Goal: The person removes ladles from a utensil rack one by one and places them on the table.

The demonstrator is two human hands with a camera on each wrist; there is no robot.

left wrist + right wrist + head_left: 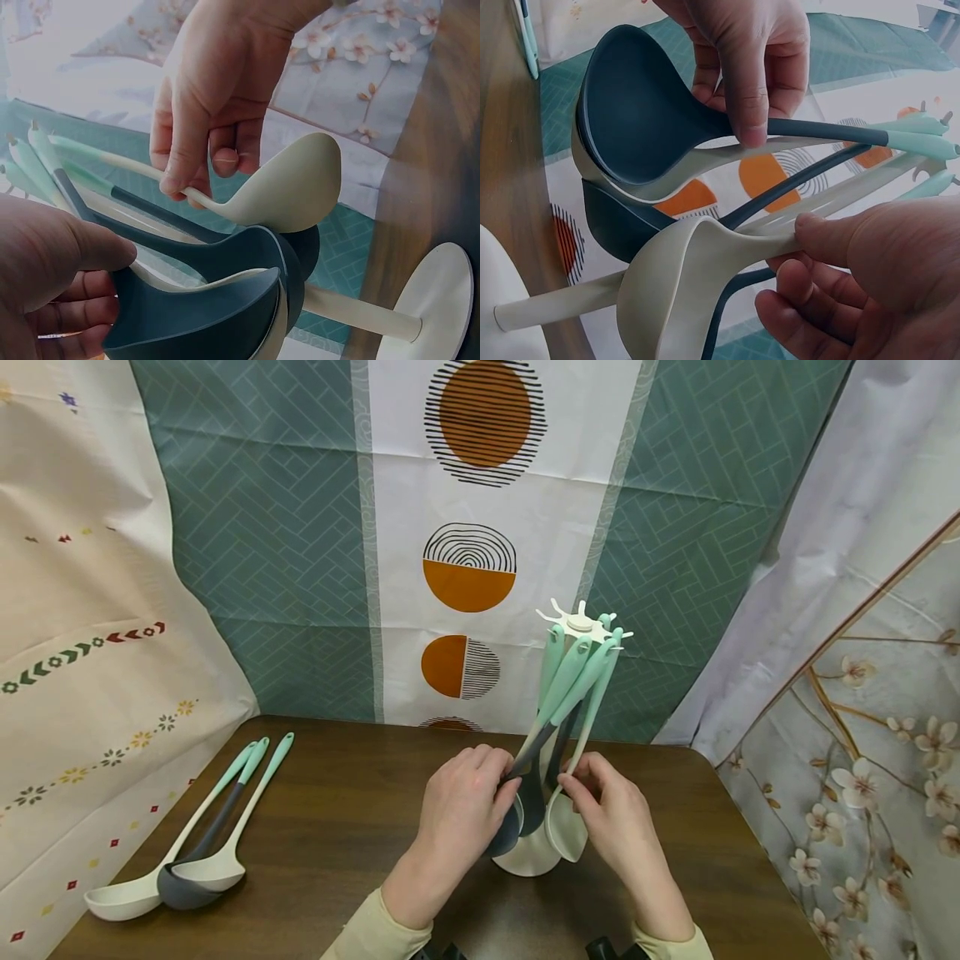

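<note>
A cream rack (579, 623) with a hooked top and round base (525, 862) stands upright, hung with several mint-handled ladles. My left hand (461, 810) pinches a dark ladle (637, 105) by its shaft just above the bowl. A cream ladle lies close behind that dark bowl in the right wrist view. On the rack's right side, my right hand (618, 817) pinches a cream ladle (566, 828) where its shaft meets the bowl. Another dark ladle (531, 802) hangs between the two hands. The upper handles overlap, so individual hooks are partly hidden.
On the brown table (337, 827), to the left, lie a cream ladle (123, 900), a dark grey ladle (187, 893) and another cream ladle (217, 868), overlapping at their bowls. A patterned cloth (465, 527) hangs behind; other cloths flank both sides.
</note>
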